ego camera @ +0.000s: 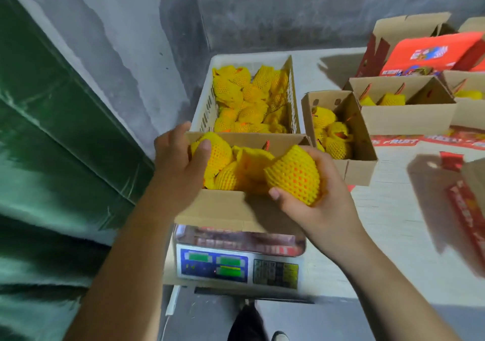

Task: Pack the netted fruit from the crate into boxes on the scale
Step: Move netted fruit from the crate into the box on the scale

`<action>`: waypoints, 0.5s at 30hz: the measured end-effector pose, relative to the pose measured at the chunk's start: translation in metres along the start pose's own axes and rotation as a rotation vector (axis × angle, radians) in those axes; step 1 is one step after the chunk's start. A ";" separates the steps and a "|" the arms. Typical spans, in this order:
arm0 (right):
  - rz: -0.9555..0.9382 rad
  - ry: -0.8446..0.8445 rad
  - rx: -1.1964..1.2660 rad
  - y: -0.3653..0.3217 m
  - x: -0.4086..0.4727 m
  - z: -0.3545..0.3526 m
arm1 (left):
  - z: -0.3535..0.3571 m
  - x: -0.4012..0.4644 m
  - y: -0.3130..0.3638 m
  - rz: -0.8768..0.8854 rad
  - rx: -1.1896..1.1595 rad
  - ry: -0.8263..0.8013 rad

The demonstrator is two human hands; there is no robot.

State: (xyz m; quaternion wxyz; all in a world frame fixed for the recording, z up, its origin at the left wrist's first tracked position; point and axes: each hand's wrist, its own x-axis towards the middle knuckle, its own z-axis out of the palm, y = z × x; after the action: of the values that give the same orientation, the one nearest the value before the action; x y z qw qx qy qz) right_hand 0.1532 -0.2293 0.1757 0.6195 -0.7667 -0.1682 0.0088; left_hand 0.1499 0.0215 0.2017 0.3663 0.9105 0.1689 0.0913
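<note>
A cardboard box (225,212) stands on the digital scale (236,262) and holds several fruits in yellow foam netting. My left hand (178,157) grips the box's left wall, thumb pressing a netted fruit (217,154) inside. My right hand (315,199) holds another netted fruit (294,175) over the box's right side. Behind the box, a white plastic crate (207,104) is full of netted fruit (249,96).
A second open box (364,154) with netted fruit sits right of the crate; more cartons (409,115) and red lids (430,52) stand at the back right. A green tarp (52,130) hangs on the left. A red-printed carton (464,204) lies at the right edge.
</note>
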 end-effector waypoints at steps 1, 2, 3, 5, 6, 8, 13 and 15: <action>0.002 0.030 0.027 -0.003 -0.007 0.002 | 0.000 -0.018 0.002 0.026 -0.116 -0.011; 0.008 0.055 0.055 -0.005 -0.013 0.004 | 0.002 -0.038 0.005 0.038 -0.272 -0.037; 0.013 0.072 0.065 -0.008 -0.018 0.007 | 0.005 -0.060 0.009 0.040 -0.430 -0.076; 0.034 0.069 0.065 -0.012 -0.030 0.015 | 0.017 -0.101 0.013 -0.014 -0.641 -0.182; 0.050 0.054 0.100 -0.014 -0.037 0.020 | 0.025 -0.119 0.013 -0.060 -0.721 -0.230; 0.097 0.026 0.207 -0.019 -0.049 0.027 | 0.038 -0.143 0.012 -0.139 -0.872 -0.280; 0.267 -0.084 0.421 -0.027 -0.062 0.033 | 0.037 -0.153 0.007 -0.106 -0.935 -0.250; 0.335 -0.107 0.554 -0.032 -0.062 0.038 | 0.030 -0.152 0.003 -0.095 -0.920 -0.206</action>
State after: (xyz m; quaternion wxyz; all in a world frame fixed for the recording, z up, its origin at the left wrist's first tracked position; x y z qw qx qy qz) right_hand 0.0781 -0.2045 0.1857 0.7849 -0.5843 -0.0632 0.1963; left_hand 0.0184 -0.0560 0.1760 0.7503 0.6491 0.1153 0.0490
